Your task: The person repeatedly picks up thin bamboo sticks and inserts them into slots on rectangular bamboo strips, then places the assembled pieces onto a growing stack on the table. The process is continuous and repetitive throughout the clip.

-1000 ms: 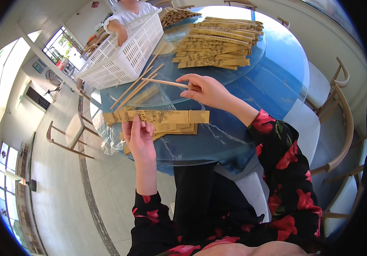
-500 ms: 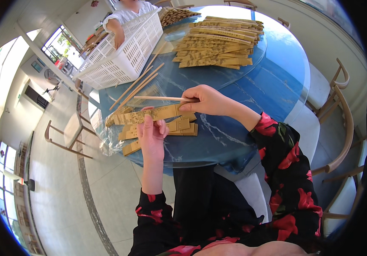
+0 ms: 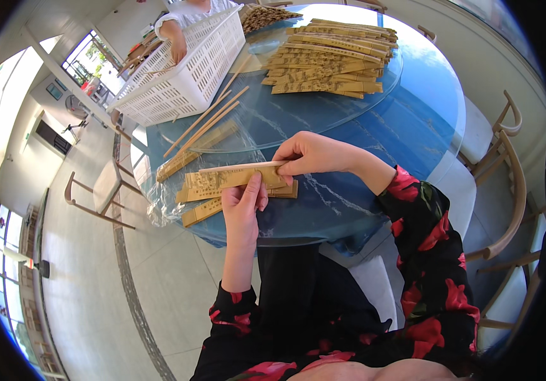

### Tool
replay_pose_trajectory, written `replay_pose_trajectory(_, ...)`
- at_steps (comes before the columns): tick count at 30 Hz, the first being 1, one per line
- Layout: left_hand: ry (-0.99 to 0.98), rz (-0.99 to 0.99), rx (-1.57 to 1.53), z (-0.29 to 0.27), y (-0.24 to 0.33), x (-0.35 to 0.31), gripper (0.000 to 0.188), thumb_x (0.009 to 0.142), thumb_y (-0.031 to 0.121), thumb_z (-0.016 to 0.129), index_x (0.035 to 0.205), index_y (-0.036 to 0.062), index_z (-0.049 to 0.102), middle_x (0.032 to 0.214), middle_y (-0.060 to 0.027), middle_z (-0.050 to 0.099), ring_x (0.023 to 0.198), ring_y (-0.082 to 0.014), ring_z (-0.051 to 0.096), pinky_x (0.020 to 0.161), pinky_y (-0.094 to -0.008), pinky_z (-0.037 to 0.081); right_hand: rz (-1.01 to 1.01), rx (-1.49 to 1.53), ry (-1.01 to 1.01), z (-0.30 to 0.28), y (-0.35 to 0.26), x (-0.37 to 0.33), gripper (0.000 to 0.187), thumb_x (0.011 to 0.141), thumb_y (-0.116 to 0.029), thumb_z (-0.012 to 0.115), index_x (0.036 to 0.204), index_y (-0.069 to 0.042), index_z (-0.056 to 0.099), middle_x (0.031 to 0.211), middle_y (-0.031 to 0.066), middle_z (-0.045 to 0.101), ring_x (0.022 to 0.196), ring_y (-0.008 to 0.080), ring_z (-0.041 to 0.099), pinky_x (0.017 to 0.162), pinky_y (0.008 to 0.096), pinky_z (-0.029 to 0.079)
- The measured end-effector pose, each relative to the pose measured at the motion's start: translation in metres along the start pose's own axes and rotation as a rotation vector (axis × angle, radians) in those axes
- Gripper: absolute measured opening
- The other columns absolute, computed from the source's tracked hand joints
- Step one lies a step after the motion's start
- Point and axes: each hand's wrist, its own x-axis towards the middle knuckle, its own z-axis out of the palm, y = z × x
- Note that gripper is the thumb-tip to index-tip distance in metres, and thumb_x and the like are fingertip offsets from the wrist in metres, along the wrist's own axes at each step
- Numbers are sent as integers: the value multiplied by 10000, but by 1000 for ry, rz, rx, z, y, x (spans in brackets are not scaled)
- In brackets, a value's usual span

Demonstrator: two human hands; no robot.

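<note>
Left hand [image 3: 242,206]: I'm pinching paper sleeve [image 3: 216,182] between fingers | right hand [image 3: 314,154]: fingers gripping chopsticks [image 3: 238,167] along sleeve's upper side | desk [image 3: 361,130]: near edge running below sleeve, room opening rightward

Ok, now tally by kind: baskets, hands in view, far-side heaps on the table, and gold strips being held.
Baskets: 1 (white basket)
Hands: 3 (left hand, right hand, other person's hand)
Far heaps: 2 (gold heap, brown heap)
Held strips: 1 (gold strip)
Total: 7
</note>
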Motion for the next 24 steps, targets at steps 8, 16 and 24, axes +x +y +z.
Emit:
replay_pose_trajectory(8, 35, 5, 35, 4, 0, 0, 94, 1050, 114, 635, 1023, 25, 632, 735, -15, 571, 589, -80, 477, 522, -241, 354, 45, -60, 44, -2, -1, 0, 190, 941, -168, 687, 971, 6, 759, 743, -14, 683, 712, 51, 554, 689, 241, 439)
replay_pose_trajectory(16, 25, -30, 127, 2, -5, -3, 106, 1041, 108, 651, 1038, 3, 665, 754, -19, 608, 591, -79, 506, 517, -223, 363, 13, -62, 6, 0, 3, 0, 177, 944, -169, 696, 907, -1, 734, 738, -22, 674, 712, 47, 555, 672, 257, 442)
replay_pose_trajectory(24, 37, -11, 203, 11, -1, -4, 117, 1040, 116, 654, 1006, 4, 664, 760, -34, 633, 580, -72, 520, 507, -213, 376, -8, -277, 143, 3, 8, 2, 187, 881, -183, 703, 920, 0, 702, 712, 58, 644, 671, 140, 583, 645, 323, 466)
